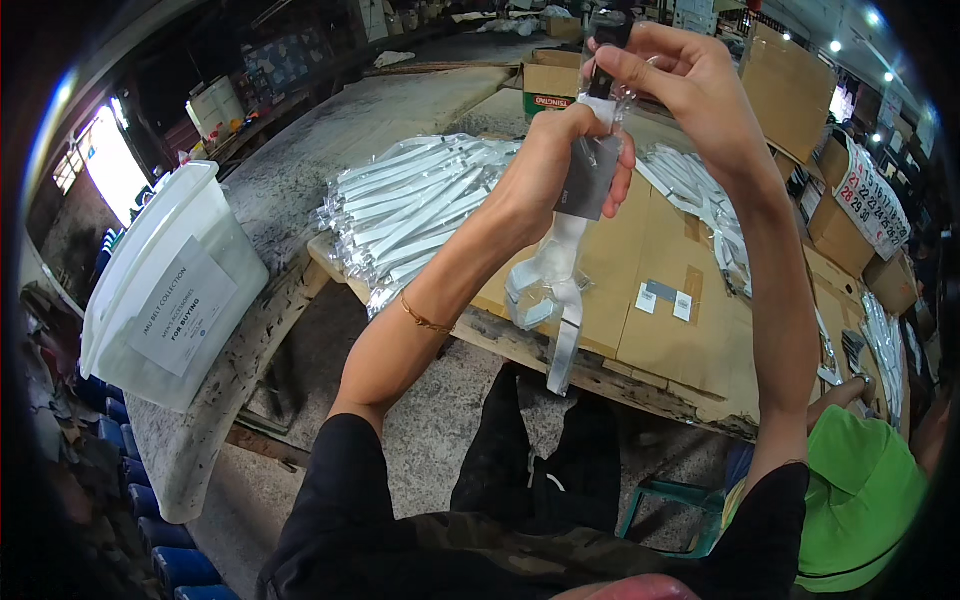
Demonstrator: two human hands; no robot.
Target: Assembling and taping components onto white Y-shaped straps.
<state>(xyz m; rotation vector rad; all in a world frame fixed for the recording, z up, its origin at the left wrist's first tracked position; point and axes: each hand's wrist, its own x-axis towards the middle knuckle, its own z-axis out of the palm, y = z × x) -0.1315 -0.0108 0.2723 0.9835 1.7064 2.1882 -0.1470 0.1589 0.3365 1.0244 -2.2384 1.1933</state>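
Note:
In front of me, raised over the table, is a belt [567, 250] in a clear plastic sleeve. Its lower part is pale and dangles in a loop past the table's edge; a dark piece shows at the top. My left hand [545, 160] is closed round the middle of it, beside a grey card tag [590, 180]. Higher up, my right hand [685, 75] pinches the top end of the sleeve by the dark piece. A heap of sleeved pale belts [425, 200] lies left of my hands, and another heap [705, 210] to the right.
Cardboard sheeting [640, 235] covers the table, with small white and grey cards [663, 300] on it. A white plastic bin [165, 310] stands at left. Behind are a small carton [552, 75] and a tall carton [785, 85]. A person in green [860, 490] is close at right.

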